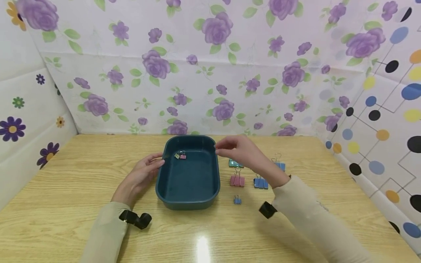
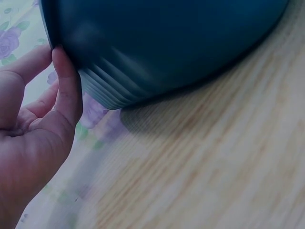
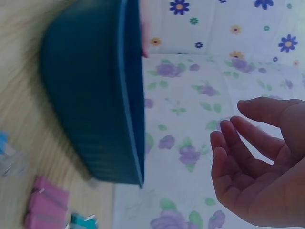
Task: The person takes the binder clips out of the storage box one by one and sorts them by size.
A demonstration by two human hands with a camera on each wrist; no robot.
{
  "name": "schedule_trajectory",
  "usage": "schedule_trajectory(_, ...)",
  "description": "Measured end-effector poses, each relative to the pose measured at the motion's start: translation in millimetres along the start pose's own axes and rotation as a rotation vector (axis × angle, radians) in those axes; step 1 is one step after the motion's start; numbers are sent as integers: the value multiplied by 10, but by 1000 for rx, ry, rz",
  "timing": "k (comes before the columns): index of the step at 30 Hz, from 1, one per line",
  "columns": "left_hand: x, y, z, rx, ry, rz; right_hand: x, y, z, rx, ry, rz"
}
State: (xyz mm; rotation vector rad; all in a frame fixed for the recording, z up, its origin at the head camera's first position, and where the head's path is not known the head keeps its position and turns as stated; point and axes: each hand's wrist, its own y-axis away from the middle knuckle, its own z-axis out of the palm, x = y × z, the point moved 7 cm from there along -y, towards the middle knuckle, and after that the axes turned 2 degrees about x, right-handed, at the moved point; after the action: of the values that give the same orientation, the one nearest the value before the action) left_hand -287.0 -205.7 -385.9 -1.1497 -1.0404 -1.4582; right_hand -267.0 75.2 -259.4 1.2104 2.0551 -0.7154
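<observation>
A dark teal plastic bin [image 1: 188, 205] stands on the table, with a few small binder clips [image 1: 182, 157] inside near its far left. My left hand [image 1: 140, 179] pinches the bin's left rim between thumb and fingers; the left wrist view shows this hand [image 2: 43, 114] at the edge. Beside the far right rim, my right hand [image 1: 240, 149] is raised. In the right wrist view this hand [image 3: 257, 167] has loosely bent fingers, the thumb apart, and nothing between them. Beneath and beside it lie a teal binder clip [image 1: 234, 164] and a pink binder clip [image 1: 237, 180].
Right of the bin are a blue binder clip [image 1: 261, 183], another blue clip [image 1: 280, 166] partly behind the right wrist, and a small blue clip [image 1: 237, 200] nearer the front. The wooden table [image 1: 65, 190] meets flowered cloth walls [image 1: 197, 91] at the back.
</observation>
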Motion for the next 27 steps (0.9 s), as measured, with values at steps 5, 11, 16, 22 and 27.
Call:
schedule_trajectory(5,11,-9,-6,-1,3,4,-160,-227,47,17,-36,-20)
schedule_trajectory(11,10,0,-12,-2,3,5,-217,-496,173,23,-80,33)
schedule_trajectory(16,0,8,-18,6,1,4,-197,-708,276,35,-134,100)
schedule_trajectory(22,-15,-20,-10,5,12,3,-96,-931,378,62,-217,172)
schedule_trajectory(27,-4,-4,-15,2,14,11,10,-1073,529,62,-272,243)
